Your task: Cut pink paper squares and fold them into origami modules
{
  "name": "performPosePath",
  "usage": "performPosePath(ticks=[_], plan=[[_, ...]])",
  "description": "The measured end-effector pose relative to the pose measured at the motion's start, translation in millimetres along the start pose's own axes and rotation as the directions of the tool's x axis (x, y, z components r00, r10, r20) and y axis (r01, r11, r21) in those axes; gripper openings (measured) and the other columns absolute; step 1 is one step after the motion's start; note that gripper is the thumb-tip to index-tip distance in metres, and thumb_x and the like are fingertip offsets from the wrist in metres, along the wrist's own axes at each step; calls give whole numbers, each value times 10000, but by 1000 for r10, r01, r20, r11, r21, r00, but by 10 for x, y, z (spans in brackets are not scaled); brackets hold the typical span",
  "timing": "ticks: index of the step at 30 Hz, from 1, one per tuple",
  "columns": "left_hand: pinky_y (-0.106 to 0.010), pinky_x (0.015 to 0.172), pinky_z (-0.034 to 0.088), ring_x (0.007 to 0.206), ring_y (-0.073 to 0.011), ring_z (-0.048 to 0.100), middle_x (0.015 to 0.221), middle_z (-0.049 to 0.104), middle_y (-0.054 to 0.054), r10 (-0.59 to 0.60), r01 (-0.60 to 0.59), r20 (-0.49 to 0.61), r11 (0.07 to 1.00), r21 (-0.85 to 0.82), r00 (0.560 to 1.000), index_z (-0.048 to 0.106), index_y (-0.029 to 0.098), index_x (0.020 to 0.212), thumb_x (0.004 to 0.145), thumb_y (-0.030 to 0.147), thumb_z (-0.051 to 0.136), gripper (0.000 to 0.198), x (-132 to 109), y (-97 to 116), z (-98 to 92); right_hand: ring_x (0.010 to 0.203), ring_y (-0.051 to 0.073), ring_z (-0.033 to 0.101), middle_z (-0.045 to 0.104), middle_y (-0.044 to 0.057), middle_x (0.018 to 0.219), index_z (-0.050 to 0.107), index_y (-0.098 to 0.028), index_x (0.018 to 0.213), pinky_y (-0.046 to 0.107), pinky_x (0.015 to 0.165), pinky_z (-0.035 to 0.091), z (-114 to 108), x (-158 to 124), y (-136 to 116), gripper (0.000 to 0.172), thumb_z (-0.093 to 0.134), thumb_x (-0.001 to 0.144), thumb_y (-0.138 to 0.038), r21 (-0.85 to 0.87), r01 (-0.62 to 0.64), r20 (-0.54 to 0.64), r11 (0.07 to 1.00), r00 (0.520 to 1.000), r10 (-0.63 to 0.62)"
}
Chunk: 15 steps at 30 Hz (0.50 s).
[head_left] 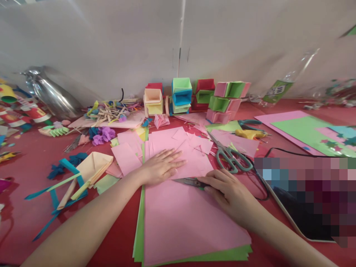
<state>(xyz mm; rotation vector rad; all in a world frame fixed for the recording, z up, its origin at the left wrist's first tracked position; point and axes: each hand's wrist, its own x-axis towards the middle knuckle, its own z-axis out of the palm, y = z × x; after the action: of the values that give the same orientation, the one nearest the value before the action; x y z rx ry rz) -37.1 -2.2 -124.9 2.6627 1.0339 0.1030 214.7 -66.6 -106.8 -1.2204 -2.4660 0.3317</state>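
Note:
My left hand (162, 165) lies flat with its fingers spread on pink paper (191, 163) near the middle of the view. To its right, my right hand (226, 189) is closed around dark-handled scissors (193, 182), whose blades point left along the lower edge of that paper. Beneath both hands is a larger pink sheet (191, 226), stacked on green sheets (222, 255). Smaller pink pieces (126, 157) lie left of my left hand. A larger pair of scissors with grey-green handles (233, 159) rests just beyond my right hand.
Folded paper boxes (182, 96) stand in stacks at the back. A metal jug (57, 92) and wooden sticks (111, 115) are at the left, with blue strips (55, 200) nearer. On the right are a bottle (279, 91), a yellow-handled tool (249, 134) and a partly pixelated tablet-like object (300, 215).

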Motion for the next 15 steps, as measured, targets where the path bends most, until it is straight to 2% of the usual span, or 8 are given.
performPosePath(ticks=[3, 6, 9, 12, 15], plan=[[-434, 1146, 95, 1414, -180, 65, 1528, 177, 3, -16, 16, -24, 999, -28, 1000, 326, 286, 1404, 963, 403, 227, 467, 4, 37, 1, 857, 221, 567, 631, 97, 929, 642, -190, 1092, 404, 776, 503, -12, -10, 20, 314, 424, 873, -136, 8, -1, -12, 1000, 1000, 1], [-445, 1146, 111, 1412, -183, 103, 1514, 231, -13, -47, 44, -48, 997, -65, 998, 361, 248, 1390, 946, 290, 287, 452, 3, 87, -18, 867, 219, 574, 639, 92, 935, 650, -209, 1079, 402, 780, 508, -38, -25, 60, 307, 425, 876, -157, 16, -15, -22, 1000, 1000, 16], [-422, 1144, 152, 1406, -190, 141, 1500, 273, -35, -29, 27, -30, 997, -74, 999, 405, 216, 1369, 912, 202, 346, 461, -5, 83, -66, 880, 217, 578, 638, 89, 937, 655, -223, 1073, 400, 787, 510, -69, -27, 93, 310, 420, 879, -168, 29, -28, -8, 999, 1000, 28], [-401, 1137, 188, 1394, -206, 196, 1490, 300, -32, 40, -40, 3, 999, -35, 999, 461, 229, 1333, 913, 262, 410, 424, -11, 20, -114, 883, 216, 576, 631, 94, 936, 652, -220, 1086, 403, 795, 505, -87, -19, 105, 326, 401, 886, -165, 37, -29, 18, 999, 999, 28], [-419, 1140, 167, 1398, -221, 177, 1496, 283, -1, 51, -51, 14, 999, 6, 999, 444, 271, 1342, 928, 315, 401, 419, -11, -31, -126, 887, 218, 571, 627, 98, 938, 653, -214, 1088, 409, 798, 501, -87, -14, 109, 328, 399, 886, -162, 39, -23, 34, 999, 999, 22]])
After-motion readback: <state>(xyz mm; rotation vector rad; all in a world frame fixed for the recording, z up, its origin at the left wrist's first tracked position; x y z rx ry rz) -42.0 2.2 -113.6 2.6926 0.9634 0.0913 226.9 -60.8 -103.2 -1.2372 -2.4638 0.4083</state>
